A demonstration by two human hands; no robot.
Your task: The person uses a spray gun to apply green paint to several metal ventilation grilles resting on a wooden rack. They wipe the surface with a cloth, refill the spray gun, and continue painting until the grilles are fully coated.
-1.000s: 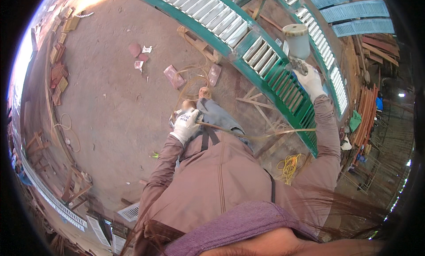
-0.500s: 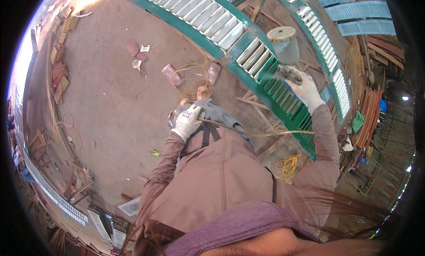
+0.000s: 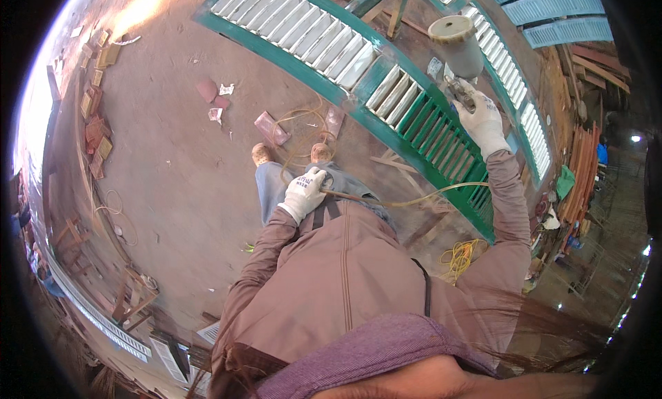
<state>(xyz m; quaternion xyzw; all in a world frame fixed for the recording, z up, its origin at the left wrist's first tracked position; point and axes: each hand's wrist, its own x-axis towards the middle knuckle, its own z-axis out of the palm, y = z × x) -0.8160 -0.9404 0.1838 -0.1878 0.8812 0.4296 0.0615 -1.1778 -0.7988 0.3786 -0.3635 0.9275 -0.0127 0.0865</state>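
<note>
My right hand [image 3: 484,123], in a white glove, is closed round a paint spray gun [image 3: 458,88] with a grey cup [image 3: 460,54] upright on top. It is raised over the far side of a louvred shutter [image 3: 276,62]. The shutter's frame is green; its slats are white toward the far left and green toward the near right, with a few streaky ones between. At my waist, my gloved left hand [image 3: 303,193] is closed on a yellowish air hose [image 3: 407,203], which runs right toward my right arm. Its fingertips are partly hidden.
A second shutter [image 3: 501,61] with white slats lies beyond, and light blue louvred panels [image 3: 558,13] are at the far right. Hose loops and pink slabs [image 3: 272,128] lie by my feet. A yellow cord [image 3: 457,258] is coiled at right; wood blocks [image 3: 96,133] line the left.
My right hand and the spray gun have shifted slightly right and away from me. The faint mist by the nozzle no longer shows. My left hand has moved a little right; both shoes now show plainly.
</note>
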